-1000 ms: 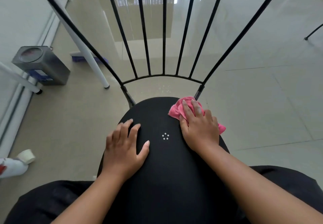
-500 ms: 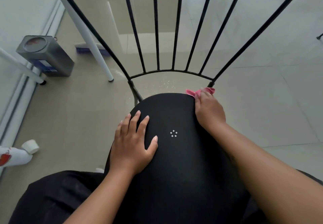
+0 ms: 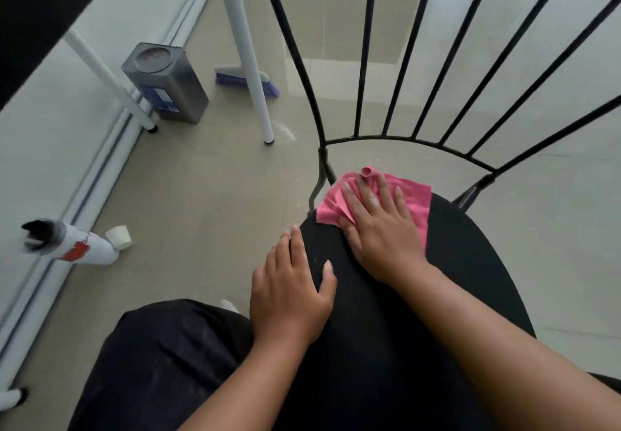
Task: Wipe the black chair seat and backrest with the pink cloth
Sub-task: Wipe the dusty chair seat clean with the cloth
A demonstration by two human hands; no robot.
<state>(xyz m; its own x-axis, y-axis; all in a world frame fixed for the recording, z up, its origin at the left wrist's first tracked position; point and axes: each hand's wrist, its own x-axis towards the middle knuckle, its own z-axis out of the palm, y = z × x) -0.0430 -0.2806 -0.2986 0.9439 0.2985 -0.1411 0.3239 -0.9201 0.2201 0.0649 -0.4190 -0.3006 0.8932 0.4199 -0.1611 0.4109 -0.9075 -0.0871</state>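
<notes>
The black chair seat [image 3: 470, 262] fills the lower right of the head view, and its black metal-rod backrest [image 3: 363, 60] fans up behind it. The pink cloth [image 3: 411, 195] lies spread at the seat's back left edge. My right hand [image 3: 379, 225] presses flat on the cloth with fingers spread. My left hand [image 3: 290, 292] rests flat on the seat's left edge, fingers apart, holding nothing.
White table legs [image 3: 248, 60] stand on the tiled floor left of the chair. A square metal can [image 3: 168, 84] and a blue broom head [image 3: 247, 82] sit behind them. A white spray bottle [image 3: 84, 249] lies on the floor at left, beside the wall.
My right hand has swept the pink cloth from the seat's back right edge over to its back left edge, and the cloth now lies spread flat. The view has shifted.
</notes>
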